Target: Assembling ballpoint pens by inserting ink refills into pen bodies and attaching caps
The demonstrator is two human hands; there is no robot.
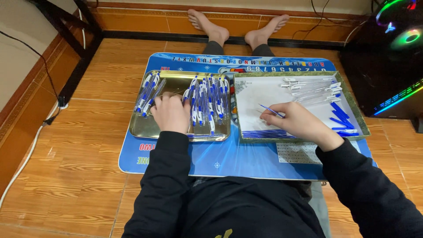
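My left hand [171, 112] rests knuckles-up inside a shiny metal tray [145, 128], between a small pile of blue-and-white pens [149, 93] on its left and a larger row of pens [207, 99] on its right; what its fingers hold is hidden. My right hand [295, 121] is over a white-lined tray [264, 94] and pinches a thin blue refill [270, 110] at its fingertips. Clear pen barrels [313, 87] and blue pen parts [341, 117] lie at that tray's right side. A row of blue refills [264, 133] lies along its near edge.
Both trays sit on a blue printed mat [229, 158] over my lap, on a wooden-look floor [79, 163]. My bare feet [238, 26] reach a wall ahead. A black frame and cables stand at left; a dark computer case with coloured lights [392, 53] is at right.
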